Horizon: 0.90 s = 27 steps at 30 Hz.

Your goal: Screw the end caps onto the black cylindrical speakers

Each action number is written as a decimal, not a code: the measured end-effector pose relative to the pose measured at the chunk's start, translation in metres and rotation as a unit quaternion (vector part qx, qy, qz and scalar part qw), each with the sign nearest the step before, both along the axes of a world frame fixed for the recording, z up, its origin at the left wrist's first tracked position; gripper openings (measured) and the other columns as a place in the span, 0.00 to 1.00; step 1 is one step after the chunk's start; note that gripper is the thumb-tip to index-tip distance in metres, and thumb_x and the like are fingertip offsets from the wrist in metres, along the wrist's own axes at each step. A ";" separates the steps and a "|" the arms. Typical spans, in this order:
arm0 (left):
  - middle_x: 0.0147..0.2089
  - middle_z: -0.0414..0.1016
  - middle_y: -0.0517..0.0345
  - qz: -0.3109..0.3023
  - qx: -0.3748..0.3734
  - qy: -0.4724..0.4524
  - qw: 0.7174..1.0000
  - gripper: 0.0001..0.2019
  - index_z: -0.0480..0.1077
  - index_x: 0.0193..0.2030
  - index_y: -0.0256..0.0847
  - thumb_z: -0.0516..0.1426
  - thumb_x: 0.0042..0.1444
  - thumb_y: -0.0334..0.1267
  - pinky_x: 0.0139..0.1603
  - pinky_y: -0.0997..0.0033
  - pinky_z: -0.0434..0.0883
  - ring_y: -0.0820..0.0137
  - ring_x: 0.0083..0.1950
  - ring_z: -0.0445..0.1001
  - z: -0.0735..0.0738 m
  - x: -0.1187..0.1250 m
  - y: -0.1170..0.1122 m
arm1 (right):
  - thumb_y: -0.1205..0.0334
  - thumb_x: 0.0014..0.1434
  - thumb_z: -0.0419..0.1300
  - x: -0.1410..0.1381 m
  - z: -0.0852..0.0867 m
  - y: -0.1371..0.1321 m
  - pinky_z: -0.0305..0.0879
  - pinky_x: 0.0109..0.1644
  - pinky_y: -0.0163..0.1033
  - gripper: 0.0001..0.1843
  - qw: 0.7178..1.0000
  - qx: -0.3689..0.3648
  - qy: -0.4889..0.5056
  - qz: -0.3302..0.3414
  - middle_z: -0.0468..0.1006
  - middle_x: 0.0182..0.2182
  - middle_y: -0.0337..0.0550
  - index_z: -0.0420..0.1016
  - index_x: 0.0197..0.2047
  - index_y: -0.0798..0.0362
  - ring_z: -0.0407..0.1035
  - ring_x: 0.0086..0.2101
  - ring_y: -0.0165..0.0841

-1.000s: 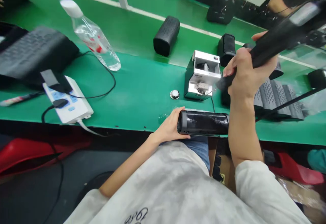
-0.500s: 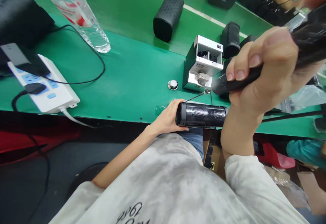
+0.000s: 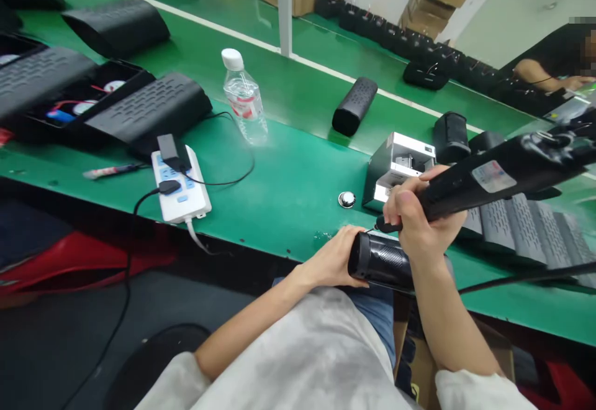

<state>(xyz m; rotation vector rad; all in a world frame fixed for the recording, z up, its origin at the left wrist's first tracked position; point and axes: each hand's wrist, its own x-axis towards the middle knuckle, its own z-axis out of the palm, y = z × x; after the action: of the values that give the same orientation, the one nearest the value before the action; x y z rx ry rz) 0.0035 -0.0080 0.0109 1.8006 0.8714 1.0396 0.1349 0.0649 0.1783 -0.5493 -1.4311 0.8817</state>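
Clasping the left end of a black speaker [image 3: 386, 263] with the left hand [image 3: 334, 259], with fingers bent over its far side and the thumb along its near side. Holding that speaker lengthwise at the front edge of the green surface [image 3: 293, 180], just above the lap, with its perforated grille facing up. Gripping a black electric screwdriver [image 3: 493, 180] in the right hand [image 3: 421, 220], with fingers wrapped round the front part of its body. Slanting it down to the left across the speaker, with the thin bit ending at the speaker's upper left edge, near the left fingers; cannot tell whether touching there. Beyond the hands, near the screwdriver, a silver-and-black screw feeder [image 3: 391, 161], partly hidden by the right hand, and just left of it a small round metallic piece [image 3: 347, 199]. Behind these, a black speaker casing [image 3: 355, 107] lying on its side and an upright black casing [image 3: 451, 136]. To the right, partly behind the right arm, a row of slotted dark covers [image 3: 516, 230]. Farther left, a clear water bottle [image 3: 246, 102] standing upright, a white power strip [image 3: 181, 192] with a black adapter [image 3: 172, 151] plugged in, and an opened black housing [image 3: 88, 96] with red wires inside. Across the surface at far right, a co-worker's bare forearm [image 3: 535, 74].
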 end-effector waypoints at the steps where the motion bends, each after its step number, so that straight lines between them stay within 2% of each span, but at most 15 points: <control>1: 0.75 0.70 0.36 -0.002 -0.003 -0.002 1.000 0.59 0.59 0.79 0.49 0.84 0.46 0.51 0.77 0.28 0.75 0.37 0.76 0.74 0.000 0.000 0.000 | 0.61 0.72 0.76 -0.001 -0.001 0.000 0.57 0.18 0.38 0.08 1.000 0.002 0.000 0.004 0.67 0.24 0.31 0.81 0.46 0.40 0.62 0.18 0.29; 4: 0.73 0.71 0.36 -0.006 -0.009 -0.007 1.000 0.61 0.60 0.79 0.49 0.85 0.43 0.51 0.77 0.28 0.75 0.36 0.75 0.74 -0.002 0.001 0.002 | 0.62 0.71 0.76 -0.001 0.000 0.000 0.56 0.17 0.38 0.09 1.000 -0.001 0.007 0.009 0.67 0.24 0.32 0.81 0.44 0.41 0.61 0.17 0.29; 8: 0.74 0.71 0.35 -0.006 -0.005 -0.012 1.000 0.60 0.59 0.80 0.47 0.85 0.45 0.51 0.78 0.28 0.74 0.36 0.76 0.73 -0.004 0.001 0.001 | 0.60 0.71 0.78 -0.001 0.000 0.000 0.61 0.18 0.36 0.11 1.000 -0.012 0.018 0.002 0.70 0.26 0.31 0.83 0.52 0.40 0.62 0.18 0.28; 12: 0.75 0.70 0.34 -0.007 -0.010 0.000 1.000 0.60 0.58 0.80 0.46 0.85 0.46 0.52 0.78 0.28 0.74 0.36 0.77 0.72 -0.004 0.000 0.001 | 0.58 0.71 0.78 0.000 -0.007 0.000 0.65 0.20 0.35 0.13 0.999 -0.034 0.016 0.008 0.73 0.28 0.31 0.82 0.54 0.40 0.65 0.19 0.27; 16: 0.74 0.70 0.35 -0.003 0.002 0.016 1.000 0.61 0.57 0.80 0.47 0.85 0.46 0.51 0.77 0.28 0.76 0.37 0.76 0.73 -0.001 -0.001 0.002 | 0.56 0.73 0.76 0.003 -0.010 0.003 0.66 0.20 0.35 0.12 1.000 -0.008 -0.010 0.019 0.72 0.28 0.29 0.78 0.53 0.42 0.64 0.18 0.26; 18: 0.74 0.70 0.35 0.000 0.006 0.026 1.000 0.61 0.56 0.80 0.47 0.85 0.47 0.50 0.77 0.28 0.76 0.37 0.76 0.73 0.002 -0.002 0.002 | 0.55 0.74 0.75 0.007 -0.001 0.004 0.68 0.21 0.36 0.13 0.999 0.002 -0.031 0.017 0.72 0.27 0.28 0.78 0.55 0.42 0.65 0.18 0.27; 20: 0.76 0.68 0.34 -0.002 0.011 0.037 0.999 0.61 0.55 0.82 0.47 0.84 0.49 0.50 0.79 0.27 0.74 0.36 0.78 0.72 0.004 -0.004 0.001 | 0.53 0.73 0.75 0.013 0.018 0.007 0.67 0.19 0.34 0.16 0.999 0.040 -0.025 -0.005 0.70 0.25 0.26 0.78 0.59 0.39 0.63 0.17 0.27; 22: 0.79 0.67 0.32 -0.003 0.014 0.051 0.999 0.61 0.53 0.83 0.47 0.83 0.51 0.50 0.82 0.27 0.72 0.35 0.81 0.70 0.005 -0.005 0.000 | 0.56 0.72 0.76 0.023 0.041 0.015 0.62 0.17 0.33 0.15 0.991 0.120 0.021 -0.062 0.66 0.24 0.26 0.80 0.57 0.40 0.60 0.16 0.25; 24: 0.80 0.66 0.31 0.001 0.012 0.065 0.998 0.62 0.51 0.85 0.46 0.82 0.54 0.50 0.83 0.27 0.70 0.34 0.82 0.69 0.003 -0.007 -0.001 | 0.63 0.71 0.74 0.035 0.060 0.030 0.58 0.17 0.33 0.12 0.966 0.209 0.069 -0.135 0.63 0.25 0.27 0.81 0.54 0.43 0.59 0.16 0.25; 26: 0.81 0.64 0.31 0.006 0.011 0.074 0.997 0.62 0.49 0.87 0.47 0.81 0.56 0.51 0.84 0.27 0.69 0.34 0.84 0.68 0.000 -0.008 0.000 | 0.64 0.73 0.73 0.049 0.068 0.050 0.58 0.19 0.34 0.12 0.946 0.243 0.075 -0.201 0.63 0.26 0.28 0.77 0.53 0.44 0.60 0.18 0.26; 27: 0.82 0.64 0.31 0.007 0.011 0.076 0.997 0.62 0.48 0.87 0.47 0.80 0.56 0.52 0.85 0.28 0.69 0.34 0.84 0.67 -0.001 -0.008 0.000 | 0.61 0.74 0.73 0.056 0.066 0.059 0.58 0.20 0.35 0.13 0.943 0.240 0.065 -0.222 0.62 0.26 0.27 0.74 0.54 0.43 0.59 0.18 0.27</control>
<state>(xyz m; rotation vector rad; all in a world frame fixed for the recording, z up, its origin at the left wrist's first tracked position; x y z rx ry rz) -0.0046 -0.0082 0.0095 1.9142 0.9691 0.9333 0.1909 0.1241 0.2447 -0.4070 -1.2704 0.1911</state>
